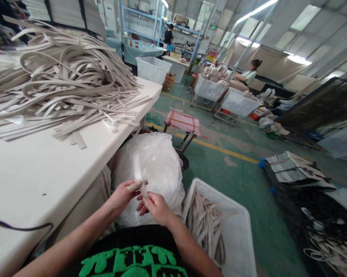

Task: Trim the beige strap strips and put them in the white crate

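The left hand and right hand grasp a translucent whitish flat strip, lower centre. Handling appears unfinished: flat beige straps lie heaped upper left; similar lengths partly fill a white rectangular plastic bin, lower right. Finished count: indeterminable.

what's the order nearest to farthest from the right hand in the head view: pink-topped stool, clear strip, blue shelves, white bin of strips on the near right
From the right hand:
1. clear strip: held in it
2. white bin of strips: close by, on the right
3. pink-topped stool: ahead, slightly right
4. blue shelves: far back
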Demonstrator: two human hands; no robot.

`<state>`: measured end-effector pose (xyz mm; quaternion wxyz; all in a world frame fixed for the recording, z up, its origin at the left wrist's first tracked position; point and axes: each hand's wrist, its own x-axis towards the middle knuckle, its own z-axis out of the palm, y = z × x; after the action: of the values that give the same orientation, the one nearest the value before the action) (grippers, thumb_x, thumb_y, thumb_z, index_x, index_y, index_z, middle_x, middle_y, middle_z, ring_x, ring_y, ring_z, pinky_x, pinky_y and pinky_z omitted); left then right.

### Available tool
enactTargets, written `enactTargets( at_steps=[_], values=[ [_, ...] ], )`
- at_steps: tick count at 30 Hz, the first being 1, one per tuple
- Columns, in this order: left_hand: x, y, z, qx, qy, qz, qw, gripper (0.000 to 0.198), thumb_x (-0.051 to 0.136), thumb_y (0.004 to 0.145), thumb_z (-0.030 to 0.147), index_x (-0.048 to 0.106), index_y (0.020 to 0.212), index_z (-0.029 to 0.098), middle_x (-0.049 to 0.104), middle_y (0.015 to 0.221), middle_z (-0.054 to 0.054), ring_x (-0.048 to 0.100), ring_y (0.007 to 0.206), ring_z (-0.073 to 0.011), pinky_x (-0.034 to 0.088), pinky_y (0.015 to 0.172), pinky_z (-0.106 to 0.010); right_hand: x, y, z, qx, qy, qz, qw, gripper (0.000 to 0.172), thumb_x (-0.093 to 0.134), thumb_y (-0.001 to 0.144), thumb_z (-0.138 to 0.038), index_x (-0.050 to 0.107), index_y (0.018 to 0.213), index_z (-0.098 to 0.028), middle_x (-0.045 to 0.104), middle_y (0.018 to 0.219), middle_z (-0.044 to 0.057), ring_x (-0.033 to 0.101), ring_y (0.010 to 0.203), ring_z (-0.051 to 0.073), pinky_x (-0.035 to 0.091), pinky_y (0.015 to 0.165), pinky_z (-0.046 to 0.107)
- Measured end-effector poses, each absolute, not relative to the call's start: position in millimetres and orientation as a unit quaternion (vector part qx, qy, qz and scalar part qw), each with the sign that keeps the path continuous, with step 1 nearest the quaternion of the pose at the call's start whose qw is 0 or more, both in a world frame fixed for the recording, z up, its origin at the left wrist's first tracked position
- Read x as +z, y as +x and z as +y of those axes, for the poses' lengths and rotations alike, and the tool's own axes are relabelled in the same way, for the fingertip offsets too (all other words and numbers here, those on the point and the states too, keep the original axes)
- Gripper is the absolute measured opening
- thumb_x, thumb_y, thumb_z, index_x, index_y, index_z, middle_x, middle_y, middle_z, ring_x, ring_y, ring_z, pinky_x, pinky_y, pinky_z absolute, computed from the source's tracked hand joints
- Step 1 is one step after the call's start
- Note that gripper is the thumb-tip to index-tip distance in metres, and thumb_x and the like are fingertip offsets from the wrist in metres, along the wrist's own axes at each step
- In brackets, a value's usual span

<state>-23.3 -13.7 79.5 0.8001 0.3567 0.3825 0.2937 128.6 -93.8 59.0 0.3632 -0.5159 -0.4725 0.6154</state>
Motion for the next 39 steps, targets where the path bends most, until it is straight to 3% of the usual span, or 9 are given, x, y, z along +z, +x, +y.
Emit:
enactTargets(
  at_steps=[4,9,14,19,21,26,32,37,39],
  values=[
    [78,-30,-7,0.327,0.356,0.433,0.761,0.042,0.085,0.059,0.049,0.077,0.080,0.013,0.073,0.082,-0.011,0.063,0.083,-0.0219,0.046,0.078,-0.029,50,129,-102,0.625,-0.535,-0.456,0.338,0.063,0.042,0.086,-0.073,0.058,0.092,-0.013,0.065,0.068,0.004,0.063,0.054,0.015,0.048,0.055,0.028],
    [73,-22,-25,0.265,0.425,0.370,0.783,0.041,0.068,0.077,0.056,0.072,0.067,0.016,0.056,0.048,-0.001,0.050,0.048,-0.0150,0.041,0.061,-0.030,55,128,-89,0.593,-0.536,-0.471,0.373,0.063,0.040,0.087,-0.075,0.057,0.091,-0.014,0.065,0.069,0.004,0.063,0.054,0.015,0.049,0.055,0.027],
    [68,-27,-26,0.340,0.380,0.455,0.730,0.041,0.080,0.064,0.054,0.075,0.076,0.015,0.071,0.078,-0.007,0.060,0.079,-0.0206,0.044,0.079,-0.029,50,131,-98,0.605,-0.547,-0.475,0.329,0.067,0.042,0.085,-0.076,0.060,0.091,-0.013,0.066,0.069,0.006,0.064,0.054,0.015,0.048,0.055,0.026],
    [74,-25,-39,0.260,0.427,0.367,0.785,0.042,0.067,0.078,0.055,0.066,0.057,0.019,0.059,0.052,-0.002,0.055,0.056,-0.0183,0.043,0.067,-0.031,51,127,-97,0.584,-0.555,-0.481,0.346,0.064,0.036,0.088,-0.075,0.057,0.085,-0.015,0.063,0.064,0.003,0.062,0.051,0.015,0.048,0.052,0.025],
    [78,-26,-36,0.288,0.419,0.375,0.775,0.037,0.068,0.077,0.053,0.069,0.062,0.019,0.058,0.051,0.000,0.052,0.052,-0.0168,0.042,0.064,-0.030,56,129,-96,0.575,-0.540,-0.504,0.351,0.058,0.039,0.091,-0.069,0.059,0.091,-0.015,0.066,0.071,0.005,0.065,0.057,0.015,0.050,0.057,0.027],
    [76,-38,-25,0.363,0.391,0.457,0.712,0.030,0.079,0.067,0.045,0.077,0.080,0.018,0.072,0.076,-0.006,0.061,0.081,-0.0215,0.044,0.082,-0.029,59,131,-107,0.575,-0.559,-0.508,0.315,0.052,0.042,0.093,-0.063,0.061,0.091,-0.015,0.065,0.066,0.003,0.063,0.054,0.015,0.048,0.055,0.026],
    [71,-26,-41,0.280,0.427,0.371,0.776,0.035,0.067,0.079,0.051,0.073,0.065,0.019,0.062,0.054,-0.003,0.056,0.058,-0.0184,0.045,0.069,-0.031,64,131,-103,0.544,-0.566,-0.521,0.335,0.052,0.040,0.094,-0.063,0.060,0.088,-0.016,0.066,0.067,0.004,0.064,0.054,0.015,0.048,0.054,0.025],
    [66,-33,-29,0.360,0.353,0.472,0.723,0.036,0.081,0.063,0.048,0.078,0.081,0.016,0.074,0.084,-0.010,0.061,0.092,-0.0244,0.045,0.083,-0.030,59,139,-118,0.558,-0.581,-0.518,0.287,0.048,0.040,0.096,-0.057,0.062,0.087,-0.015,0.066,0.065,0.003,0.064,0.052,0.015,0.046,0.052,0.024],
    [64,-31,-33,0.322,0.364,0.456,0.746,0.035,0.079,0.068,0.048,0.078,0.081,0.015,0.073,0.080,-0.009,0.062,0.086,-0.0233,0.045,0.082,-0.030,60,137,-118,0.558,-0.592,-0.511,0.280,0.049,0.037,0.097,-0.057,0.060,0.084,-0.016,0.064,0.060,0.002,0.061,0.048,0.014,0.044,0.048,0.023]
  ],
)
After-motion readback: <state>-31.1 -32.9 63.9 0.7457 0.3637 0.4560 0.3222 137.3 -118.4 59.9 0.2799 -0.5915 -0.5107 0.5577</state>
